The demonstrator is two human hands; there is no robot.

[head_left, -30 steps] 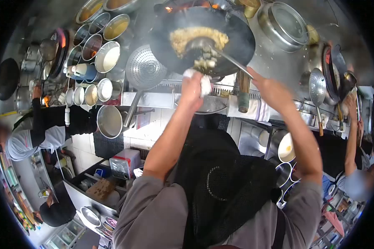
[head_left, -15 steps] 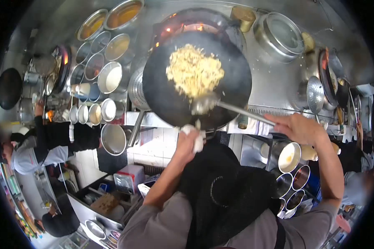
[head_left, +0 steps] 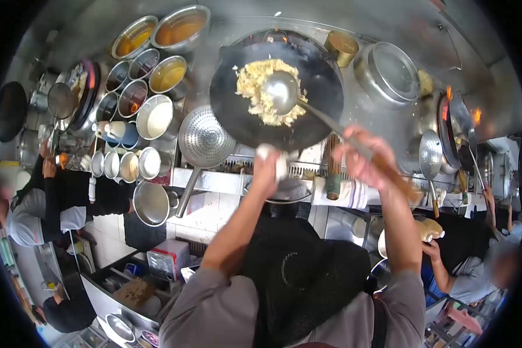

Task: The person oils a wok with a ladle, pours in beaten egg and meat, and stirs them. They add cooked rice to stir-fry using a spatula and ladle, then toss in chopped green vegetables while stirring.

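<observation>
While left hand [head_left: 265,175] grips white cloth [head_left: 281,167], right hand [head_left: 365,155] holds ladle [head_left: 282,94]

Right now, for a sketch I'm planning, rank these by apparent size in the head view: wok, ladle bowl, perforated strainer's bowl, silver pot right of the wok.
1. Wok
2. Silver pot and perforated strainer's bowl: too alike to rank
3. Ladle bowl

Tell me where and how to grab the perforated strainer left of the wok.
Grip the strainer by its handle, probably towards the free end, coming from the near side: it juts past the counter edge, while the wide bowl lies close beside the wok.
</observation>
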